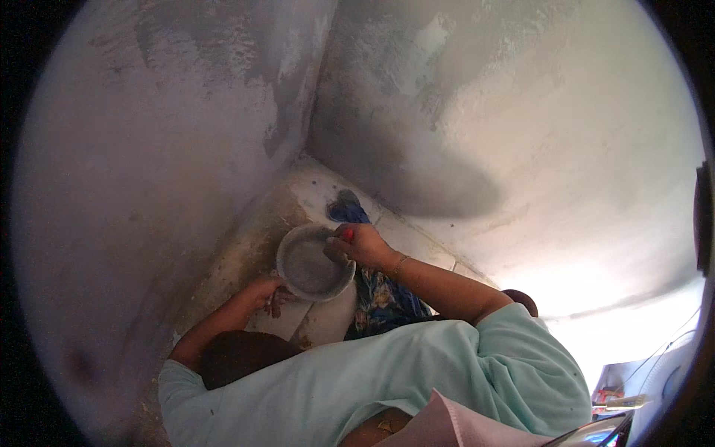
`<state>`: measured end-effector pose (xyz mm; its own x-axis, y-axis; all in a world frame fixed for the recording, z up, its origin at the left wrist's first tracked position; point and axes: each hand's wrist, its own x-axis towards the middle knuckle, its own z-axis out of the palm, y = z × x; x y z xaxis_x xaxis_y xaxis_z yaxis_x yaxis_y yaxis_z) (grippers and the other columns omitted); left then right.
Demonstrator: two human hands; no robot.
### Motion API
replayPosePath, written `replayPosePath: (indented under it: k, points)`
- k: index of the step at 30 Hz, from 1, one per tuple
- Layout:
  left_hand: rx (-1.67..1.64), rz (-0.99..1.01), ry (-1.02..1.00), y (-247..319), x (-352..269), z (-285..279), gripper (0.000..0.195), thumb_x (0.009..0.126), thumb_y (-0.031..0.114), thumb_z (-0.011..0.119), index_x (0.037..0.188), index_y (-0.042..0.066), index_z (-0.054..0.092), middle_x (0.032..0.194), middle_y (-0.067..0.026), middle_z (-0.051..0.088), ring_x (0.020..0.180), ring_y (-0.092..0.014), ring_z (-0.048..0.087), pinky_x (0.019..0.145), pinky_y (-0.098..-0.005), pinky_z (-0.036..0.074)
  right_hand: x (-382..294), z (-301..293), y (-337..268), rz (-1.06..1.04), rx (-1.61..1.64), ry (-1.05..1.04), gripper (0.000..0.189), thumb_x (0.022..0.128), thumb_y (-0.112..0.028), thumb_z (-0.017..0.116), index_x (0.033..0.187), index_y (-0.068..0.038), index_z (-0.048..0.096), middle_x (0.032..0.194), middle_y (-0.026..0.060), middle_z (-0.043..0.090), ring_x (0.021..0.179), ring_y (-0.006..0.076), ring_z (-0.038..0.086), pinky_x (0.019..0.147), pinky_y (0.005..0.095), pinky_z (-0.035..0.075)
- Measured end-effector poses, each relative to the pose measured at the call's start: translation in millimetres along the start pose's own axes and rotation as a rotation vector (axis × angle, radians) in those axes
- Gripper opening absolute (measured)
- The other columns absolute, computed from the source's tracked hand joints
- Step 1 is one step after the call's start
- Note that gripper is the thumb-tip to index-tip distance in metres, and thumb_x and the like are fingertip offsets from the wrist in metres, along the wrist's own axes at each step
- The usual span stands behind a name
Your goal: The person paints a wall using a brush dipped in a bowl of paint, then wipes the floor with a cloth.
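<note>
A round grey bowl (316, 267) is in front of me, with grey, powdery or pasty matter inside it. My left hand (269, 293) holds the bowl from its lower left side, and some of the fingers are hidden beneath it. Over the right part of the rim, my right hand (360, 245) is closed around a small tool with a red part (348, 234). A grey, blade-like end seems to reach into the bowl, but the hand hides most of the tool and its exact kind is unclear.
Two plastered walls (139, 167) with rough grey patches meet in a corner beyond the bowl. Blue dark cloth (349, 209) shows beside the bowl, above pale, stained floor tiles (329, 321). At the lower right, a fan (673, 385) stands near thin cables.
</note>
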<state>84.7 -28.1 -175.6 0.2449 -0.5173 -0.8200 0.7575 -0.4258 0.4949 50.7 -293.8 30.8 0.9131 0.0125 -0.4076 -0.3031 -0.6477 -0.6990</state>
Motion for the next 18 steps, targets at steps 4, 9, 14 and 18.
replayPosePath:
  k: [4, 9, 14, 18]
  points:
    - [0.169, -0.106, 0.000, 45, -51, 38, 0.043, 0.088, 0.031, 0.050, 0.122, 0.005, 0.049, 0.107, -0.0194, 0.060, 0.086, -0.034, 0.060, 0.066, -0.0519, 0.046, 17, 13, 37, -0.079, -0.088, 0.101, 0.025, 0.080, -0.029, 0.063, 0.078, -0.004, 0.065, 0.068, 0.0123, 0.063, 0.057, 0.0226, 0.060, 0.059, 0.0359, 0.048]
    - [0.680, -0.053, 0.215, 52, -30, 27, 0.048, 0.086, 0.030, 0.053, 0.127, 0.007, 0.044, 0.117, -0.0201, 0.054, 0.103, -0.033, 0.054, 0.084, -0.0473, 0.043, 25, 3, 101, 0.251, 0.241, 0.154, 0.029, 0.078, -0.026, 0.064, 0.090, 0.000, 0.065, 0.081, 0.0145, 0.065, 0.076, 0.0225, 0.064, 0.067, 0.0335, 0.049]
    - [1.150, 0.690, 0.427, 153, -107, 73, 0.050, 0.080, 0.016, 0.060, 0.126, 0.003, 0.043, 0.117, -0.0225, 0.053, 0.104, -0.034, 0.055, 0.090, -0.0419, 0.042, 3, -21, 107, 0.030, -0.354, 0.261, 0.040, 0.084, -0.041, 0.054, 0.094, -0.003, 0.063, 0.090, 0.0213, 0.063, 0.086, 0.0399, 0.059, 0.076, 0.0434, 0.046]
    - [1.266, 0.914, 0.476, 182, -134, 112, 0.046, 0.076, 0.010, 0.059, 0.120, 0.002, 0.046, 0.110, -0.0224, 0.053, 0.097, -0.036, 0.056, 0.083, -0.0427, 0.045, 1, -41, 60, -0.126, -0.344, 0.497, 0.040, 0.084, -0.036, 0.055, 0.104, -0.002, 0.060, 0.107, 0.0230, 0.057, 0.096, 0.0399, 0.055, 0.081, 0.0446, 0.044]
